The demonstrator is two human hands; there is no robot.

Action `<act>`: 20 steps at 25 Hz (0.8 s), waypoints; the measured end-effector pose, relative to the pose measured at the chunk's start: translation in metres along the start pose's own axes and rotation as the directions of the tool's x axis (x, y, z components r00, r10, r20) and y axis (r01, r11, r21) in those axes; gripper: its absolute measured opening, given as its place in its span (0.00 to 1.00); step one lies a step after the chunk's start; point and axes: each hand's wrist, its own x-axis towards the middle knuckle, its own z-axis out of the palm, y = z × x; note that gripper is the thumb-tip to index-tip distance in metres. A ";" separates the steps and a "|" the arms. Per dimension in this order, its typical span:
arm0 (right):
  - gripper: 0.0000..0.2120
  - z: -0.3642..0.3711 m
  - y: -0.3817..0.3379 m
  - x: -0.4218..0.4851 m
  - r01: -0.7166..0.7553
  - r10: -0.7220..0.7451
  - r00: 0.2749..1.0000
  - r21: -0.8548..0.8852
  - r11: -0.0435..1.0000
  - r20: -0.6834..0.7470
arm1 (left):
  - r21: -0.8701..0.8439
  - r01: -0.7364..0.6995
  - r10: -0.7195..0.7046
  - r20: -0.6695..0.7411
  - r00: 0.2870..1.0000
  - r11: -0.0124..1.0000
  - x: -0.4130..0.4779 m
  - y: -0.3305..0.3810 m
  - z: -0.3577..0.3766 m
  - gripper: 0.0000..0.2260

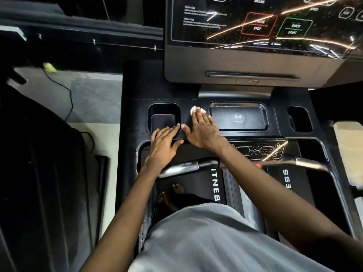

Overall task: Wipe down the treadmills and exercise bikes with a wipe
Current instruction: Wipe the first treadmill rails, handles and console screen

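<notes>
Where the view starts nearest the body, entries run outward.

1. Black rubber treadmill belt with white lettering (198,185).
2. Silver-and-black metal handlebar (180,168), crossing beneath both forearms.
3. Left hand (165,146): fingers straight and spread, holding nothing, resting flat on the black plastic console deck (133,114) at the near lip of the square cup recess (164,116).
4. Right hand (202,130): fingers straight, pressing flat on the small crumpled white wipe (197,109). The wipe shows only past the fingertips, on the ridge between the cup recess and the rectangular wireless-charging tray (238,118).
5. Handling note, as judgement: the deck looks like the step in hand. It suits even palm pressure and overlapping strokes, with the wipe worked into the recess corners and the left hand bracing.
6. Farthest: glossy black control panel with red and green buttons (255,22). It likely wants lighter pressure, so no button triggers.
</notes>
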 end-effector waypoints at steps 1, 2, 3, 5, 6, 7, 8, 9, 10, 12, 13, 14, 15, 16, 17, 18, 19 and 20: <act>0.37 -0.006 0.003 0.008 -0.006 0.006 1.000 -0.002 1.000 0.008 | -0.001 0.009 -0.009 0.008 1.000 1.000 0.002 0.003 0.001 0.26; 0.37 -0.011 0.007 0.012 -0.004 0.004 1.000 0.001 1.000 0.023 | -0.003 0.016 -0.016 0.017 1.000 1.000 0.003 0.004 0.001 0.26; 0.36 -0.015 0.011 0.012 0.013 -0.014 0.999 0.007 1.000 0.043 | -0.007 0.023 -0.023 0.020 1.000 1.000 0.003 0.005 0.002 0.26; 0.35 -0.020 0.022 0.003 0.113 -0.113 0.988 0.001 0.994 0.102 | -0.018 0.040 -0.039 0.017 0.999 0.999 0.002 0.007 0.002 0.27; 0.34 -0.020 0.029 -0.003 0.191 -0.187 0.972 -0.012 0.982 0.145 | -0.028 0.053 -0.052 0.017 0.998 0.998 0.002 0.007 0.002 0.27; 0.33 -0.022 0.036 -0.011 0.264 -0.255 0.947 -0.020 0.964 0.197 | -0.037 0.065 -0.065 0.017 0.998 0.997 0.002 0.008 0.002 0.27; 0.32 -0.024 0.043 -0.017 0.320 -0.305 0.920 -0.025 0.947 0.248 | -0.042 0.081 -0.080 0.016 0.997 0.996 0.002 0.009 0.001 0.27; 0.31 -0.029 0.052 -0.020 0.352 -0.332 0.897 -0.021 0.936 0.291 | -0.038 0.099 -0.098 0.019 0.995 0.994 0.003 0.011 0.000 0.27; 0.29 -0.034 0.060 -0.020 0.354 -0.335 0.884 0.000 0.935 0.328 | -0.032 0.124 -0.123 0.028 0.992 0.992 0.005 0.014 -0.001 0.28; 0.29 -0.042 0.079 -0.012 0.340 -0.340 0.875 0.063 0.938 0.344 | -0.035 0.181 -0.179 0.051 0.982 0.983 0.008 0.026 0.001 0.30; 0.29 -0.042 0.087 -0.008 0.346 -0.349 0.875 0.071 0.936 0.335 | -0.045 0.209 -0.206 0.058 0.977 0.977 0.009 0.035 0.005 0.31; 0.29 -0.039 0.095 -0.005 0.343 -0.347 0.877 0.072 0.937 0.333 | -0.046 0.233 -0.230 0.065 0.971 0.971 0.010 0.044 0.010 0.33; 0.29 -0.036 0.102 -0.004 0.338 -0.349 0.876 0.091 0.937 0.334 | -0.032 0.250 -0.248 0.063 0.967 0.968 0.011 0.052 0.016 0.34; 0.30 -0.032 0.110 -0.004 0.335 -0.353 0.869 0.113 0.935 0.346 | -0.015 0.262 -0.261 0.055 0.964 0.965 0.010 0.057 0.021 0.36; 0.31 -0.031 0.117 -0.006 0.336 -0.366 0.859 0.145 0.931 0.359 | -0.005 0.270 -0.269 0.042 0.962 0.963 0.010 0.060 0.024 0.37; 0.30 -0.031 0.121 -0.008 0.343 -0.382 0.844 0.170 0.924 0.377 | -0.010 0.273 -0.272 0.030 0.962 0.962 0.009 0.061 0.025 0.37; 0.29 -0.035 0.123 -0.011 0.372 -0.416 0.818 0.188 0.909 0.398 | -0.024 0.274 -0.273 0.022 0.962 0.962 0.008 0.059 0.026 0.37; 0.28 -0.040 0.125 -0.011 0.409 -0.448 0.797 0.185 0.894 0.404 | -0.037 0.277 -0.276 0.017 0.961 0.960 0.007 0.058 0.025 0.37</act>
